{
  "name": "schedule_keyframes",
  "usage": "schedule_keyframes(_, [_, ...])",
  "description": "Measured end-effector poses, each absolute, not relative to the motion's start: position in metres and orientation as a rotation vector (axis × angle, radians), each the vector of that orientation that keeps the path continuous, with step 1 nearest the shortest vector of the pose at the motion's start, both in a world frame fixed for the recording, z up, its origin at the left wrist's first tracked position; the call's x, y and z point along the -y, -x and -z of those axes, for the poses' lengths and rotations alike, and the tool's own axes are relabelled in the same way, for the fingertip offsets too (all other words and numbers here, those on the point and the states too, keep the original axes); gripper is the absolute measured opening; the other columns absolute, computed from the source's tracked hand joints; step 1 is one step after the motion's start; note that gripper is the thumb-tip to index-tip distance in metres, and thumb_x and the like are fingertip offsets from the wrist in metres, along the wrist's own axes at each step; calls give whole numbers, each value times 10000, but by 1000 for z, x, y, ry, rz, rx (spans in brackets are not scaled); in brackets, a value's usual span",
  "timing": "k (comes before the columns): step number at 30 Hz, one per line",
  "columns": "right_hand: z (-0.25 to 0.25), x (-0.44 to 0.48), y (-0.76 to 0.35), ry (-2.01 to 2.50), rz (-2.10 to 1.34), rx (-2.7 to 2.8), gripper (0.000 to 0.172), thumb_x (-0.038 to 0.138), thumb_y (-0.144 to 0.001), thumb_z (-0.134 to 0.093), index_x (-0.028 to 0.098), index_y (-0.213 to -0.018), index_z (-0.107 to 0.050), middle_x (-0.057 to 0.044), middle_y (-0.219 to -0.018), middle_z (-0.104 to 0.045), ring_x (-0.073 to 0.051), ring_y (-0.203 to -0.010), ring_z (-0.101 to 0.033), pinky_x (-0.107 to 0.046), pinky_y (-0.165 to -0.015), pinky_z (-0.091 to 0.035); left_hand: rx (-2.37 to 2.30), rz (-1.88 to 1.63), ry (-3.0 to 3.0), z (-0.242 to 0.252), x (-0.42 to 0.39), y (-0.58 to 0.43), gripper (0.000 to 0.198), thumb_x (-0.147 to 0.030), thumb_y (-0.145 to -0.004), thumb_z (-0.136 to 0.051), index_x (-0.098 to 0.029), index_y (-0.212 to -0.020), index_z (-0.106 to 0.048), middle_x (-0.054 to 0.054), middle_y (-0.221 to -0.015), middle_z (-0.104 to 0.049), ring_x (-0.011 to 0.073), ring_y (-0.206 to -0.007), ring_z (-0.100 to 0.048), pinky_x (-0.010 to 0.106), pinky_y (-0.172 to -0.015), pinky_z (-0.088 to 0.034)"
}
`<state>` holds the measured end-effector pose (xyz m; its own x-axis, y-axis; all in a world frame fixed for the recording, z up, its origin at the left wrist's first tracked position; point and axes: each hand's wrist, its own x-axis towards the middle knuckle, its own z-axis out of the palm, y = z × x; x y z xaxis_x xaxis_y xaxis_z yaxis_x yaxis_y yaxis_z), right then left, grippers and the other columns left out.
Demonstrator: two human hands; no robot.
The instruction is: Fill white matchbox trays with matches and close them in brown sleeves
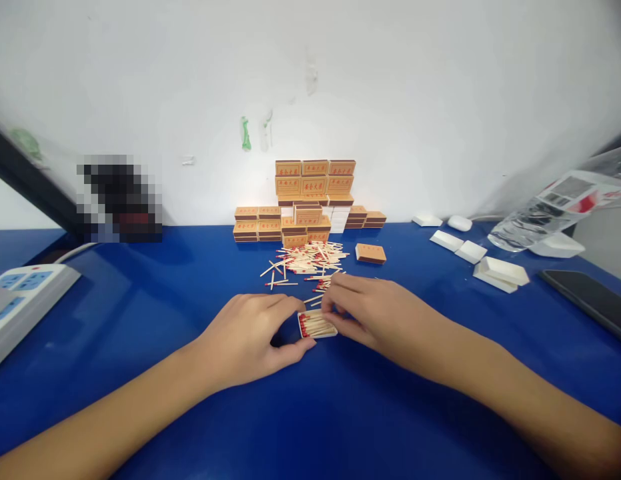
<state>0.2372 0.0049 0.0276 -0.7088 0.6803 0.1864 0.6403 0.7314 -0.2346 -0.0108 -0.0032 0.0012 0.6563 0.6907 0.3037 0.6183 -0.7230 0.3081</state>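
Note:
A small white matchbox tray point(318, 335), partly filled with red-tipped matches, lies on the blue table. My left hand point(260, 333) grips its left end, fingers at the far side and thumb at the near side. Over the tray's right end is my right hand point(365, 303), its fingers curled together in a pinch; whatever is between the fingertips is hidden. Just beyond the tray, a loose pile of matches point(315, 257) is spread out, with several strays on its left. One closed matchbox point(371, 253) lies to the right of the pile.
Stacked matchboxes point(315, 185) stand against the white wall. On the right are several white trays point(500, 272), a clear plastic bag point(535, 213) and a black phone point(585, 300). A white power strip point(40, 313) sits at the left.

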Motion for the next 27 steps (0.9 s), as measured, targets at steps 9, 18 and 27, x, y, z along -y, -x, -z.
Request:
schedule_keyframes(9, [-35, -23, -270, 1476, -339, 2552, 196, 371, -960, -677, 212, -845, -668, -26, -819, -682, -172, -707, -590, -303, -627, -378, -1091, -592, -2699, -2, 4, 12, 261, -411, -940, -731, -195, -1085, -711, -54, -694, -577, 123, -557, -545, 266, -570, -398])
schedule_keyframes(18, [-33, -9, -249, 1484, -825, 2330, 184, 288, -925, -597, 211, -764, -640, 8, -689, -640, -140, -606, -542, -276, -544, -392, -1046, -542, -2683, -6, 9, 8, 379, -538, -835, -807, -200, -831, -636, -51, -681, -587, 127, -568, -535, 276, -536, -360])
schedule_keyframes(27, [-29, 4, -222, 1495, -775, 2276, 363, 347, -1006, -557, 207, -673, -585, 9, -628, -605, -139, -574, -498, -295, -526, -331, -1000, -564, -2708, -2, 10, 7, 296, -441, -912, -764, -192, -839, -620, -47, -688, -606, 126, -579, -548, 275, -554, -378])
